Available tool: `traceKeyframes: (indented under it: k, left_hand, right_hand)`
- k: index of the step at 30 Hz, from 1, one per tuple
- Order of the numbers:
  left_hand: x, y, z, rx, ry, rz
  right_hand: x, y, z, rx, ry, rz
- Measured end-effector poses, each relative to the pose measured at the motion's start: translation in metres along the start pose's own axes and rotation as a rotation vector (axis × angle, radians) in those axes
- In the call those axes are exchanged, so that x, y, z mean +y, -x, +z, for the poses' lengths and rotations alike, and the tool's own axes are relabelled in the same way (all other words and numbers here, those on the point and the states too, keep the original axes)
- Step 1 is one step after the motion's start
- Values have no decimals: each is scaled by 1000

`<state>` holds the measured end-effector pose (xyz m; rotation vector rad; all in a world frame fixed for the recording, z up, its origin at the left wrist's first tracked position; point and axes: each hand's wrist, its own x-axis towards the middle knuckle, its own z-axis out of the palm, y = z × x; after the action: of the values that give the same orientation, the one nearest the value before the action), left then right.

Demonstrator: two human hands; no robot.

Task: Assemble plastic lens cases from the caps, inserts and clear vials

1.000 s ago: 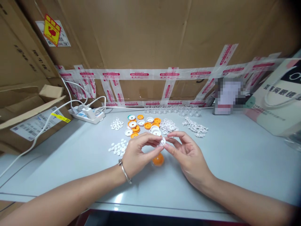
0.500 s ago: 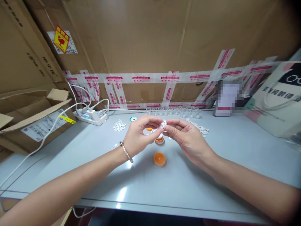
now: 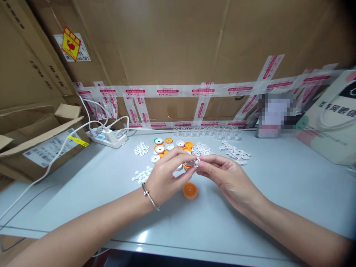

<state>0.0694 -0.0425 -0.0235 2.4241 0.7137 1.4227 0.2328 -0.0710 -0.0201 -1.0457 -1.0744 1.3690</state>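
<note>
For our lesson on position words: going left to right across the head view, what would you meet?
Open cardboard box → power strip → left hand → small white piece → right hand → paper bag

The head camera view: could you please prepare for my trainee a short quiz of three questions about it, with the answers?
1. Multiple choice: what is held at the fingertips of both the left hand and the right hand?
A) a clear cup
B) a small white piece
C) a white cable

2. True or false: the metal bracelet is worn on the right wrist.

3. Fill in: the round piece lying nearest the front edge of the table is ____ in colour.

Key: 1. B; 2. False (left); 3. orange.
</note>
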Motion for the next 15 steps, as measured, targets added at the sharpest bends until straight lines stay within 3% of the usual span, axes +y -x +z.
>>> traceKeyframes:
  k: [11,15]
  left_hand:
    - [-6,3,10,-36,-8,0]
    - [1,-3,-2,-41,-69,79]
  right_hand:
    - [7,-4,2,28,69,-81]
    - [3,-1,4,42,82,-120]
